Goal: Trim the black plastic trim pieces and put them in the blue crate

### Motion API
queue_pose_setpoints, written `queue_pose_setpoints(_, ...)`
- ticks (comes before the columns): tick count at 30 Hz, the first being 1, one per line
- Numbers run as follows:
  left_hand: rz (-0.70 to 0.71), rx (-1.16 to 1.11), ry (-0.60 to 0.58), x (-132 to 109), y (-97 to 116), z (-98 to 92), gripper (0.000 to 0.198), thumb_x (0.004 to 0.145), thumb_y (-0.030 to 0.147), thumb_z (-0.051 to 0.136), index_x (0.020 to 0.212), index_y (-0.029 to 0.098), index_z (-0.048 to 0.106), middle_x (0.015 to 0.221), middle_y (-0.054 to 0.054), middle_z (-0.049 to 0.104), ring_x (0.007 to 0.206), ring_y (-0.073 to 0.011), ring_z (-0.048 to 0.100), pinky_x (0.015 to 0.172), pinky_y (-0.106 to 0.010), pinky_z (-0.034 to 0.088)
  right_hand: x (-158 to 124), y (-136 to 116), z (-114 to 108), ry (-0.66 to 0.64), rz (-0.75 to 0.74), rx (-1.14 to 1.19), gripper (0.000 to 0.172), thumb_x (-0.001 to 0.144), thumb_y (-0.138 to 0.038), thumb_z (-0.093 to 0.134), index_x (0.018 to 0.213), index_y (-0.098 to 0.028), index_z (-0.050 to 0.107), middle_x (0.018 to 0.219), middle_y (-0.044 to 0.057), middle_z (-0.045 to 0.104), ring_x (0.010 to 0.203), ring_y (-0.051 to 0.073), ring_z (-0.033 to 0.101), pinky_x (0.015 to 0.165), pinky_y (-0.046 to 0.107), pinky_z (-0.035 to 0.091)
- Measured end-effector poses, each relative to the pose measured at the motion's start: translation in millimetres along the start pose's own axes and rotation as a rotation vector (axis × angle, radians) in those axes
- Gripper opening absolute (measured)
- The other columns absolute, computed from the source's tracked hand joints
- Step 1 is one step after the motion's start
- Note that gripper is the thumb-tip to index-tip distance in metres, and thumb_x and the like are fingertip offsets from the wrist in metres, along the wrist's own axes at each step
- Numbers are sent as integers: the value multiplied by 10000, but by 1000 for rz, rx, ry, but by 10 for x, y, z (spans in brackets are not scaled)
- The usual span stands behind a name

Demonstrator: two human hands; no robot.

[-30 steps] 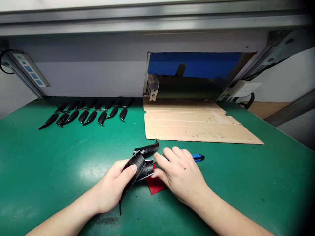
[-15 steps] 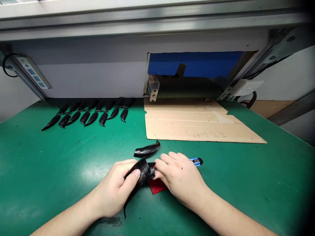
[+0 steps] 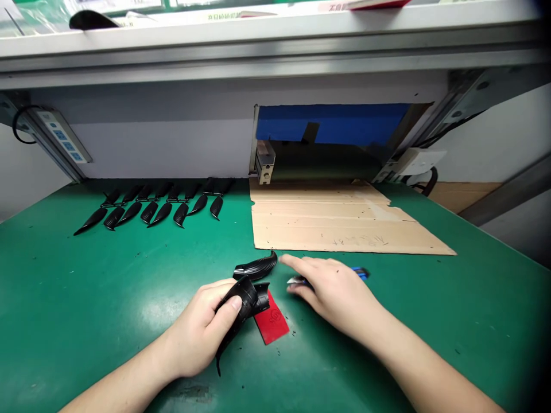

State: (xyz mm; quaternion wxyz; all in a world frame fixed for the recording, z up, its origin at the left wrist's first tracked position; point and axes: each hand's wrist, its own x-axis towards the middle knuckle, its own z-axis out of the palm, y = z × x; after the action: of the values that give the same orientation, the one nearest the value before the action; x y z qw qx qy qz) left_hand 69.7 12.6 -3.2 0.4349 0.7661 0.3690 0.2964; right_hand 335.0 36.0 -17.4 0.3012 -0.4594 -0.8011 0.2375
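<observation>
My left hand (image 3: 200,327) is closed on a curved black plastic part (image 3: 239,304), its thumb pressed on the side and a thin pointed tip hanging down. A second short black piece (image 3: 262,296) sticks out at that part's upper right end. My right hand (image 3: 336,298) is apart from it, index finger and thumb spread. Under the right palm runs a blue utility knife (image 3: 360,273), its pale blade showing between thumb and index finger; the other fingers' grip is hidden. A red flat piece (image 3: 273,324) lies beneath the black parts. Just beyond them rests a ribbed black curved part (image 3: 258,268).
Several black ribbed parts (image 3: 161,212) lie in a row at the back left of the green table (image 3: 86,298). A cardboard sheet (image 3: 327,223) lies at the back right, before an opening in the panel. A power strip (image 3: 64,137) is fixed at the left.
My right hand has let go of the black piece and moved right and away, its index finger and thumb spreading. The knife has shifted with it. The red piece shows more.
</observation>
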Motion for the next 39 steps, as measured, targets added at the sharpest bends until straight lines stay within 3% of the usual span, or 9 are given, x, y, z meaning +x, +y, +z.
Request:
queue_pose_setpoints(2, 3, 11, 3, 3, -18, 3, 314, 993, 351, 344, 767, 172, 467, 794, 8, 496, 730, -131, 408, 686, -240, 338, 25, 50, 79, 134, -69, -103, 232, 975, -415, 505, 1014, -224, 631, 831, 29, 607, 723, 172, 535, 635, 263, 395)
queue_pose_setpoints(5, 19, 3, 33, -4, -35, 11, 312, 987, 359, 363, 783, 167, 500, 812, 2, 519, 744, -136, 420, 698, -240, 346, 43, 6, 209, 262, -313, -123, 253, 970, -379, 547, 832, -185, 635, 683, 10, 545, 618, 147, 474, 601, 265, 352)
queue_pose_setpoints(10, 29, -77, 24, -13, -16, 28, 314, 985, 367, 359, 849, 161, 551, 873, -21, 570, 791, -158, 456, 742, -253, 377, 5, -204, 350, 227, -625, -184, 237, 1003, -209, 450, 1031, -193, 684, 624, -5, 500, 558, 134, 414, 563, 283, 287)
queue_pose_setpoints(14, 137, 11, 58, -10, -24, 13, 296, 981, 341, 355, 855, 161, 555, 872, -29, 568, 787, -163, 467, 746, -265, 378, 14, -158, 334, 317, -441, 41, 224, 986, -331, 548, 887, -188, 689, 658, 6, 566, 564, 127, 490, 549, 253, 375)
queue_pose_setpoints(18, 171, 131, 74, -4, -48, -28, 272, 967, 304, 370, 814, 169, 551, 807, -15, 539, 731, -152, 453, 682, -258, 348, 78, 31, 251, 394, -344, -34, 361, 961, -472, 559, 768, -181, 651, 648, 15, 552, 572, 141, 509, 538, 250, 398)
queue_pose_setpoints(24, 80, 161, 8, -17, -60, 11, 117, 894, 253, 482, 810, 181, 519, 785, 8, 566, 713, -146, 472, 665, -247, 359, -56, -247, 381, 307, -465, -272, 512, 861, -663, 584, 1132, -231, 634, 1144, 107, 582, 925, 227, 586, 768, 320, 457)
queue_pose_setpoints(29, 51, 49, -85, -71, -85, 92, 85, 863, 239, 509, 818, 173, 478, 832, 0, 561, 775, -152, 503, 703, -252, 407, -288, -633, 592, 149, -524, -561, 264, 984, -388, 522, 1180, -220, 577, 1252, 55, 575, 907, 172, 595, 640, 307, 372)
queue_pose_setpoints(34, 9, -91, -107, -97, -49, 195, 264, 883, 404, 547, 886, 205, 374, 793, 31, 505, 742, -141, 502, 677, -244, 415, -569, -745, 522, 211, -335, -668, 290, 897, -417, 643, 1085, -203, 588, 1011, 26, 678, 731, 175, 578, 606, 317, 325)
queue_pose_setpoints(39, -37, -3, -244, -182, 122, 399, 419, 875, 528, 528, 1130, 236, 368, 1065, -47, 608, 934, -216, 601, 799, -312, 494, -996, -871, 481, 201, -223, -760, 348, 856, -374, 649, 1145, -216, 536, 1047, 7, 658, 838, 182, 595, 662, 315, 368)
